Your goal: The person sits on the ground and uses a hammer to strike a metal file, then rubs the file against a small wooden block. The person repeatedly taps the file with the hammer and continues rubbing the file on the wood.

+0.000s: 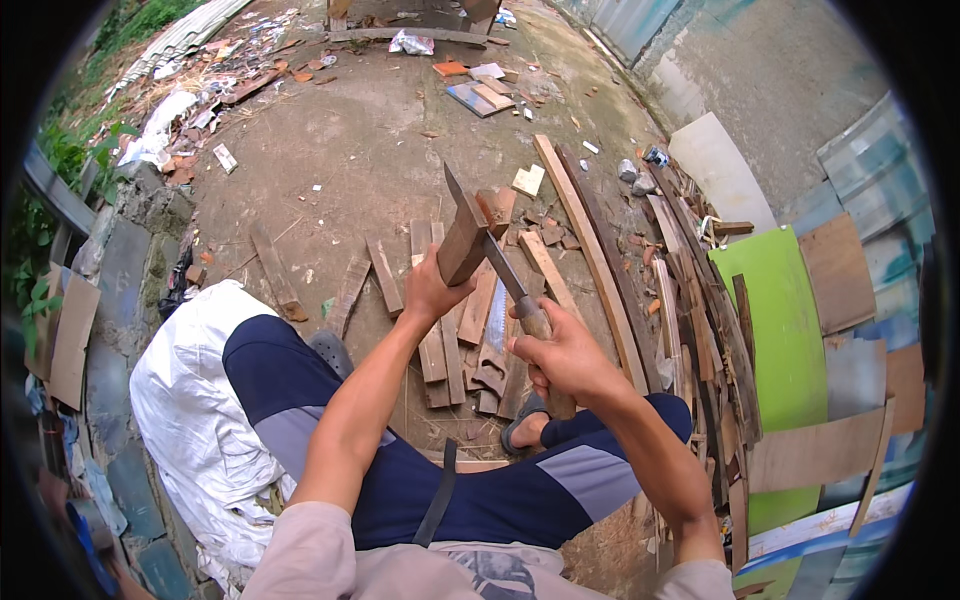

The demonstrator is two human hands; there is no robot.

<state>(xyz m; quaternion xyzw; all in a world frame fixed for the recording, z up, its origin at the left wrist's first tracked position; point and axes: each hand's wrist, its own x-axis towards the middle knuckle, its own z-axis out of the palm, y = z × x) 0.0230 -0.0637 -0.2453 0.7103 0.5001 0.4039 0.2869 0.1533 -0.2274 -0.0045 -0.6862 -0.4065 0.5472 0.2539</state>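
My left hand (437, 288) is closed around the lower end of a short brown wooden block (464, 245), raised in front of my knees. In my right hand (572, 352) is the wooden handle of a long knife (508, 270). Its dark blade slants up and left, passing behind the block, and the pointed tip shows beyond it. Blade and wood appear to touch, though the block hides that part. Just right of the block is a reddish-brown piece of wood (494, 208); whether it belongs to the block I cannot tell.
Cut wooden pieces (432, 355) lie between my feet, with a saw blade (497, 315) among them. Long planks (590, 255) run along the right, beside a scrap-wood pile (715, 340) and a green panel (775, 370). A white sack (195, 400) sits at my left; rubble lies farther off.
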